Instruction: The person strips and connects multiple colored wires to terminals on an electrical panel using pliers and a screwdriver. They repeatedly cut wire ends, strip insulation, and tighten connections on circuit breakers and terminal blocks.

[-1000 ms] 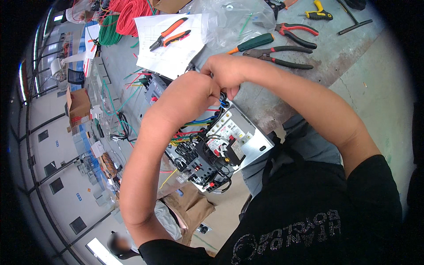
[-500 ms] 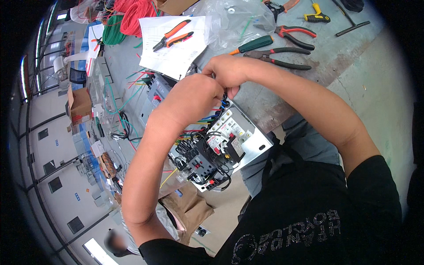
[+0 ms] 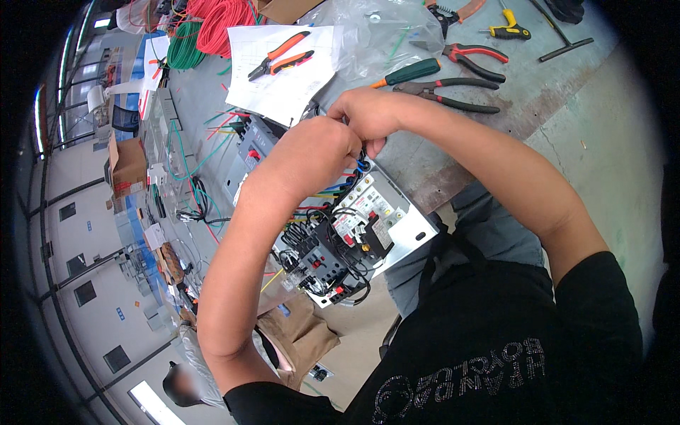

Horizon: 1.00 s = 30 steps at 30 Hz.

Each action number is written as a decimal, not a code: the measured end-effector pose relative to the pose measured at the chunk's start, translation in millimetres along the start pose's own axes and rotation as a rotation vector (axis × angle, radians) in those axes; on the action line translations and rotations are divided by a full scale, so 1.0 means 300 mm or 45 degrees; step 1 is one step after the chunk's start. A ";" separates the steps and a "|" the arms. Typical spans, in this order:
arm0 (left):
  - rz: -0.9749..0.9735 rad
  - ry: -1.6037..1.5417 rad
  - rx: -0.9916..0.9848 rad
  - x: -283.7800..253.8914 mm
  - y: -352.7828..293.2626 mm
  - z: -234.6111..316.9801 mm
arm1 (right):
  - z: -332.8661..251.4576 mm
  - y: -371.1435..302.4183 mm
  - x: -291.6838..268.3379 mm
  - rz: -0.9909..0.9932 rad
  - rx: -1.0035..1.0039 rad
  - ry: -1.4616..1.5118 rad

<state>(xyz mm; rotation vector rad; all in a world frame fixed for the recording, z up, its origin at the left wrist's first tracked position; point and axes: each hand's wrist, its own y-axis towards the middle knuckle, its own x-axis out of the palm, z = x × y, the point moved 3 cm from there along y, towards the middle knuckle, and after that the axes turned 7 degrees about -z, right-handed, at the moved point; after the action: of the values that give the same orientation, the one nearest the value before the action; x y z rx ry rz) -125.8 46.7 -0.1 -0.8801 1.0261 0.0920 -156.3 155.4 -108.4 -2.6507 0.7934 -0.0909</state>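
Observation:
Both hands meet over the far end of a metal mounting plate (image 3: 409,239) fitted with electrical parts. My left hand (image 3: 319,150) is closed, its back toward me and its fingertips hidden. Against it, my right hand (image 3: 368,117) pinches with bent fingers. Whatever sits between the fingers is covered by the hands; black wiring passes just beneath. On the plate are a white circuit breaker (image 3: 365,205), a dark contactor (image 3: 322,261) with red parts, and bundled black wires (image 3: 301,237). A grey switch unit (image 3: 253,150) with a red handle shows beyond my left wrist.
Beyond my hands lie paper sheets (image 3: 280,95) with orange-handled wire strippers (image 3: 280,57). A green-handled screwdriver (image 3: 411,72), cable cutters (image 3: 453,93) and red-handled pliers (image 3: 471,57) lie past my right hand. Red wire coils (image 3: 223,32) stand at far left; another person (image 3: 188,379) is at lower left.
My hands stay together in the same spot with almost the same grip. The view shifts very slightly, and the other person at lower left has shifted a little.

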 end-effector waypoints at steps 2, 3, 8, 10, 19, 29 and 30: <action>-0.004 -0.006 -0.008 0.002 0.002 -0.002 | -0.001 0.001 0.001 -0.009 -0.004 0.005; -0.004 -0.005 -0.007 0.004 0.001 -0.002 | -0.001 0.002 0.002 -0.014 -0.006 0.008; -0.005 -0.107 0.028 0.000 -0.002 -0.020 | 0.005 0.011 -0.001 -0.004 -0.012 -0.003; -0.021 -0.096 -0.004 -0.002 -0.008 -0.007 | 0.007 0.009 0.003 -0.007 -0.007 -0.016; -0.007 -0.261 0.087 -0.003 -0.014 0.005 | 0.016 -0.010 -0.005 -0.091 -0.111 0.003; -0.069 -0.241 -0.270 -0.122 -0.184 -0.044 | -0.018 -0.114 -0.019 0.026 -0.191 0.011; 0.000 -0.299 -0.246 -0.109 -0.191 -0.055 | -0.036 -0.130 -0.011 0.075 -0.193 0.000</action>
<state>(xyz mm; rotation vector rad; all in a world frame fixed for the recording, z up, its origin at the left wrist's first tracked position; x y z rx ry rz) -129.3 7.8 55.7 -1.0184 0.8064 0.2920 -140.6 183.7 -83.8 -2.7656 0.9114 -0.0156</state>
